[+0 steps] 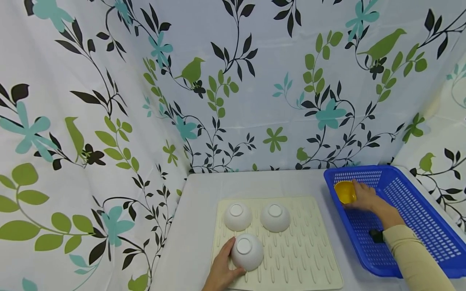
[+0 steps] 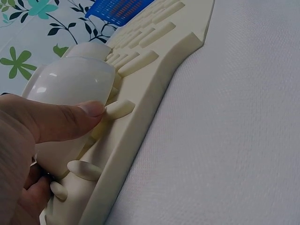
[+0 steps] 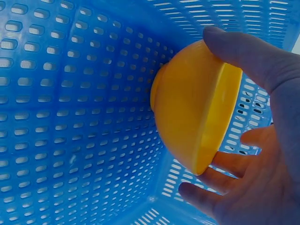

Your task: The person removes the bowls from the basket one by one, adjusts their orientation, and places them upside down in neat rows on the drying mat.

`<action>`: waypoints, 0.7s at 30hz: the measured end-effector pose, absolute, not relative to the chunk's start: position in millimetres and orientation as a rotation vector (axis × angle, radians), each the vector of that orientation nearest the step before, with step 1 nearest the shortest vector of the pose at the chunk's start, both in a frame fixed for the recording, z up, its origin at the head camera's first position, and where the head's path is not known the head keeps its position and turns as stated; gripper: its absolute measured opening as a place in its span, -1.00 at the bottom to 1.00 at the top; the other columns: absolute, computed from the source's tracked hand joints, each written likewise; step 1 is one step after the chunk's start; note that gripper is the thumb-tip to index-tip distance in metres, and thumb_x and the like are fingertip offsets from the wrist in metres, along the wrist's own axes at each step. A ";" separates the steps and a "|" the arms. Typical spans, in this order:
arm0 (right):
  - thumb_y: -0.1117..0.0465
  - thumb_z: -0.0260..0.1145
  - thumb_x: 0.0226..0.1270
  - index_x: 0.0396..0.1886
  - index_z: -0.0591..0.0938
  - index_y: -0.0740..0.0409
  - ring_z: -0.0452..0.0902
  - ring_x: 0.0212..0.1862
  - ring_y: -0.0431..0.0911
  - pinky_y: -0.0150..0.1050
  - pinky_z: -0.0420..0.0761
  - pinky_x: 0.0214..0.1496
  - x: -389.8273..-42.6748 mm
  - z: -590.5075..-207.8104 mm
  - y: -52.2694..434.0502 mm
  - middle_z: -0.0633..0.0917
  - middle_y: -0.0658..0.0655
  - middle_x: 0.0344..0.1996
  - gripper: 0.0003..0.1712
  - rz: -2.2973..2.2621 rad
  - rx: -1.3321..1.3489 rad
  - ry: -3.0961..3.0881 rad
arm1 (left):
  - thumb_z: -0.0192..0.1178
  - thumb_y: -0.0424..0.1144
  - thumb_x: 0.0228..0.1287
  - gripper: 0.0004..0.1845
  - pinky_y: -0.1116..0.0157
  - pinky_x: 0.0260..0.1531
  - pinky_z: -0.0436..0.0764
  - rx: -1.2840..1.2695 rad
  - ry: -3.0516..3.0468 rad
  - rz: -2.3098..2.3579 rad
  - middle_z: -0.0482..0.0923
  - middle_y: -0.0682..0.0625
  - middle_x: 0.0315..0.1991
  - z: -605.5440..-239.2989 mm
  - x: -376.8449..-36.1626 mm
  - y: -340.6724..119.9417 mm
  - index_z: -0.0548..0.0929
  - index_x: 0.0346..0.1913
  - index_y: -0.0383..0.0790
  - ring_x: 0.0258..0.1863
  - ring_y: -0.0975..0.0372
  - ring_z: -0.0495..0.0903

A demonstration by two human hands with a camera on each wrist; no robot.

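Observation:
Upside down on a cream ribbed drying mat [image 1: 295, 258] stand three white bowls. My left hand [image 1: 223, 268] holds the nearest white bowl [image 1: 249, 256] by its sides, the thumb on the near side; the left wrist view shows the thumb against its wall and the fingers partly hidden below. Behind it are a left white bowl [image 1: 237, 220] and a right white bowl [image 1: 275, 220]. Inside the blue basket [image 1: 429, 198], my right hand [image 1: 365, 199] grips a yellow bowl [image 3: 185, 103], tipped on its side, with the thumb at one edge and fingers at the opposite rim.
The perforated basket stands right of the mat, its raised rim around the right hand. A small dark object [image 1: 376, 235], perhaps part of the wrist gear, shows beside the right wrist. A patterned curtain [image 1: 233, 89] hangs behind the white tabletop [image 1: 189, 218].

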State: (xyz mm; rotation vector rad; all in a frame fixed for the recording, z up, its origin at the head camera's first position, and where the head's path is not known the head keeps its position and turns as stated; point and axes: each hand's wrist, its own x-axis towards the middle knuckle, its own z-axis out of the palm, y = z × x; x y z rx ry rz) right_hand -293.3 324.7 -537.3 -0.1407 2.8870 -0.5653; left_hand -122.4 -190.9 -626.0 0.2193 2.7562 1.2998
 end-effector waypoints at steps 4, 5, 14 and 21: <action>-0.09 0.55 -0.01 0.44 -0.05 0.64 0.04 0.21 0.71 0.67 0.17 0.26 -294.8 -541.6 326.2 0.10 0.82 0.26 0.36 -0.572 -0.103 2.894 | 0.61 -0.06 -0.15 0.12 -0.13 0.46 0.31 0.205 2.755 1.289 0.27 -0.25 0.50 -625.9 -122.7 -191.1 0.25 0.49 -0.31 0.47 -0.14 0.31; -0.10 0.55 -0.02 0.44 -0.05 0.64 0.04 0.20 0.70 0.67 0.17 0.26 -295.2 -542.4 326.5 0.10 0.81 0.26 0.37 -0.572 -0.097 2.896 | 0.61 -0.07 -0.15 0.12 -0.13 0.46 0.31 0.199 2.753 1.287 0.27 -0.24 0.50 -625.8 -122.7 -191.1 0.25 0.49 -0.31 0.47 -0.14 0.31; -0.13 0.56 -0.04 0.44 -0.08 0.67 0.01 0.22 0.67 0.66 0.06 0.33 -296.4 -545.6 327.7 0.10 0.82 0.26 0.43 -0.578 -0.051 2.911 | 0.60 -0.04 -0.15 0.12 -0.13 0.45 0.31 0.214 2.777 1.272 0.28 -0.24 0.49 -624.3 -121.3 -190.3 0.25 0.49 -0.32 0.46 -0.15 0.31; -0.17 0.55 -0.06 0.44 -0.09 0.69 0.07 0.16 0.65 0.60 0.23 0.28 -289.1 -538.3 329.6 0.13 0.83 0.23 0.46 -0.594 0.013 2.983 | 0.59 -0.02 -0.13 0.13 -0.14 0.45 0.31 0.228 2.778 1.263 0.28 -0.27 0.49 -621.5 -120.3 -189.9 0.24 0.49 -0.34 0.46 -0.16 0.31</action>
